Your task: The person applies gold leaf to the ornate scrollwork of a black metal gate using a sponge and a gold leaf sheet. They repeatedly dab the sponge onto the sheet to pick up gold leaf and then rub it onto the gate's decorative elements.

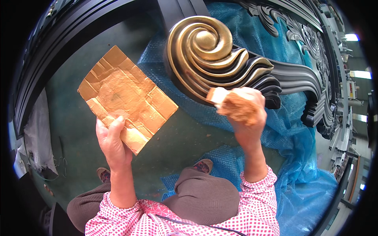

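My left hand grips the lower edge of a creased piece of cardboard, thumb on top. Gold paint coats the cardboard, with a rubbed round patch in its middle. In my right hand is a gold-stained rag, bunched up and blurred, with a pale corner at its left end. It is close to the lower edge of a carved scroll ornament; whether they touch I cannot tell. The spiral and upper leaf ridges of the ornament are gold with dark grooves. Its lower right leaf tips are black.
Blue bubble wrap lies under and right of the ornament. A dark curved frame arches across the upper left. More black carved mouldings stand at the upper right. Whitish sheeting lies at the left, on the green floor.
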The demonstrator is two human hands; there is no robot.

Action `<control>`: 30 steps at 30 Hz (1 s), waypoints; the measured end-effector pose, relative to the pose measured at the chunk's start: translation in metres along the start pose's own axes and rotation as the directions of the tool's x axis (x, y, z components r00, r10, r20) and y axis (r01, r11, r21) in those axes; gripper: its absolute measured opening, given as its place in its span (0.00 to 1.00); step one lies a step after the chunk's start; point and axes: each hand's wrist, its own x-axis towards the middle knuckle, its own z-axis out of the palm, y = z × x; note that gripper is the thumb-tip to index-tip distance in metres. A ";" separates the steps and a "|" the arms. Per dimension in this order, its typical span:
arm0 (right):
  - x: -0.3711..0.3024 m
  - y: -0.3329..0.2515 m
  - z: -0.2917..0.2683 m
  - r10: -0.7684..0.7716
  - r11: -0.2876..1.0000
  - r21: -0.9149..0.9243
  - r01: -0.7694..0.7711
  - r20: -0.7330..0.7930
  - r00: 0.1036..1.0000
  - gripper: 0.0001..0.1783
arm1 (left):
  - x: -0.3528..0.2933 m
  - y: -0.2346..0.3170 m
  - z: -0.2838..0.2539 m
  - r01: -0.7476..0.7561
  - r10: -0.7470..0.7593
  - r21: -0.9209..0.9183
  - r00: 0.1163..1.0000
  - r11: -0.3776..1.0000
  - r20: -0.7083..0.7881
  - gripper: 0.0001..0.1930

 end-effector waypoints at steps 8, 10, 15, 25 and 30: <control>-0.006 0.028 -0.040 0.051 0.965 -0.257 -0.047 0.008 0.999 0.15 | 0.001 0.007 0.002 -0.023 0.023 -0.020 0.999 1.000 -0.026 0.22; -0.011 0.030 -0.042 0.140 0.966 -0.212 -0.148 -0.054 0.989 0.14 | 0.002 0.005 -0.001 -0.010 0.010 -0.016 1.000 1.000 -0.024 0.22; 0.012 -0.005 0.002 -0.047 0.998 -0.043 0.046 -0.016 0.999 0.17 | 0.003 0.003 -0.005 -0.003 0.003 -0.005 1.000 1.000 -0.006 0.22; -0.009 0.032 -0.041 0.139 0.963 -0.216 -0.159 -0.105 0.985 0.16 | 0.003 0.005 -0.004 -0.014 0.014 -0.021 0.999 1.000 -0.039 0.22; 0.018 0.005 0.014 -0.091 0.994 -0.068 0.087 -0.051 0.995 0.16 | 0.002 0.005 -0.004 -0.019 0.019 0.015 0.999 1.000 -0.041 0.20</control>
